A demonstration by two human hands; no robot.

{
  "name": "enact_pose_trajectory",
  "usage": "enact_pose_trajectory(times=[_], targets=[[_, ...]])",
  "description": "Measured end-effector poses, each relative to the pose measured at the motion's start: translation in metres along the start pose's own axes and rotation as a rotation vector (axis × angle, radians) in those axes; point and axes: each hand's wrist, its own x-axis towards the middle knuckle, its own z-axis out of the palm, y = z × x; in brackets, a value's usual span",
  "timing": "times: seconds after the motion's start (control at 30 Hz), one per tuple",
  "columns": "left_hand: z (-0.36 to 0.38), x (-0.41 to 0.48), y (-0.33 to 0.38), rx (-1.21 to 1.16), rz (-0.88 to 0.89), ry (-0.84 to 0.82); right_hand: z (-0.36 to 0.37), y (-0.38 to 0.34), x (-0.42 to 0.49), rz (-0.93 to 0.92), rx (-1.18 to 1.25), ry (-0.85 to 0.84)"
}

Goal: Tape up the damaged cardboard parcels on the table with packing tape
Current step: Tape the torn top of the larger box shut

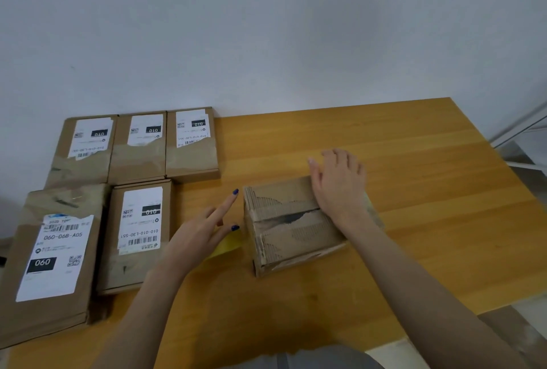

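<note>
A small torn cardboard parcel [291, 225] lies in the middle of the wooden table [429, 191], its top ripped open along a dark gash. My right hand [339, 183] lies flat on the parcel's far right top, fingers straight. My left hand [204, 228] hovers just left of the parcel, fingers spread and extended, with a yellowish strip, seemingly tape [226, 246], under it near the thumb. I cannot tell whether the hand touches that strip. No tape roll shows.
Several flat labelled parcels lie at the table's left: three in a back row [139, 146], one marked 010 [137, 235] in front, and a larger one marked 060 [53, 262] at the left edge. A white wall stands behind. The table's right edge drops to the floor.
</note>
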Motion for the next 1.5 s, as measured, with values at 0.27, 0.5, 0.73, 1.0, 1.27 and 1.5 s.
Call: enact_pose_trajectory(times=[0.27, 0.5, 0.73, 1.0, 1.27, 1.5], targets=[[0.007, 0.008, 0.013, 0.071, 0.023, 0.043, -0.011, -0.020, 0.002, -0.017, -0.048, -0.057], [0.011, 0.009, 0.017, 0.128, 0.178, 0.150, -0.015, -0.060, -0.021, -0.353, 0.168, -0.457], [0.005, 0.010, 0.013, 0.072, 0.110, 0.045, -0.019, -0.027, -0.004, -0.349, 0.191, -0.435], [0.003, 0.010, 0.011, 0.068, 0.107, 0.040, -0.028, 0.015, -0.001, -0.211, 0.200, -0.420], [0.004, 0.009, 0.013, 0.038, 0.115, 0.046, -0.042, 0.051, 0.004, 0.001, 0.287, -0.491], [0.006, 0.010, 0.015, 0.006, 0.105, 0.055, -0.042, -0.010, -0.020, -0.235, 0.196, -0.450]])
